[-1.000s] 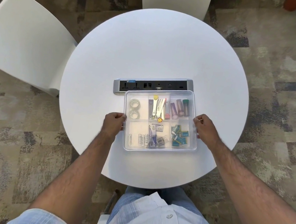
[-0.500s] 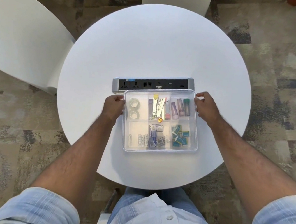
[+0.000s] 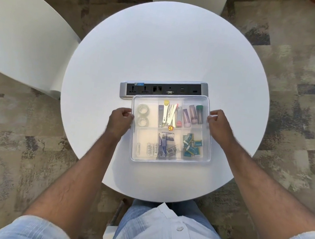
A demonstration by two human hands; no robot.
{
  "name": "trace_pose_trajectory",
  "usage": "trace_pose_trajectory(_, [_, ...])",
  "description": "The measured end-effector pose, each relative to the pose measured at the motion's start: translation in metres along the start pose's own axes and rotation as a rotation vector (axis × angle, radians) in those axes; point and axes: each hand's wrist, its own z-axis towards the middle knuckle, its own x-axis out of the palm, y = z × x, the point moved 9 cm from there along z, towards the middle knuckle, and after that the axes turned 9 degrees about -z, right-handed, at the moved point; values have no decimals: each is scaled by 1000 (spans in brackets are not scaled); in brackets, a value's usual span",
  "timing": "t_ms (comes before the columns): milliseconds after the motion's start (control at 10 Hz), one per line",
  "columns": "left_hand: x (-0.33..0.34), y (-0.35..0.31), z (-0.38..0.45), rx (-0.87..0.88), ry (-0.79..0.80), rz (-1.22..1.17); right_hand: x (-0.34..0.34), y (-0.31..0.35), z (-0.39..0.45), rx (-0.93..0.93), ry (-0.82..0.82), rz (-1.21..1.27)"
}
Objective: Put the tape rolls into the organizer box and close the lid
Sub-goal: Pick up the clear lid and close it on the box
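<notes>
From the head camera, the clear plastic organizer box point(image 3: 171, 128) lay on the round white table point(image 3: 161, 49), held between both hands. The left hand point(image 3: 119, 123) was curled against the box's left edge, fingers bent onto the rim; the right hand point(image 3: 220, 126) was curled the same way on the right edge, a little farther from the body. Whether either hand pinched the lid or only pressed on it could not be told. A frosted translucent lid point(image 3: 199, 102) appeared to lie over the compartments, since everything inside looked hazed. The two clear tape rolls point(image 3: 143, 114) sat one behind the other in the compartment just inside the left hand's fingertips. Between the hands lay metal tools, and small teal packets nearer the right wrist. Just beyond both hands, touching or nearly touching the box's far edge, lay the grey-and-black socket strip point(image 3: 163, 91).

The risk, as I judge it, was an unseated lid: uneven pressure from the offset hands could leave one corner raised. Pushing down could also slide the box on the smooth tabletop into the strip and jostle the contents.
</notes>
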Motion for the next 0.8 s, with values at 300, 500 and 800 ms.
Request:
trace_pose_trajectory(300, [-5,59,-60,-86,6,-103,17,-47,-61,-36,42,16])
trace_pose_trajectory(500, [-4,49,-53,-79,-14,-87,15,-40,-53,-48,11,1])
trace_pose_trajectory(800, [-7,27,-50,-34,59,30,8,-27,-56,-53,-4,-17])
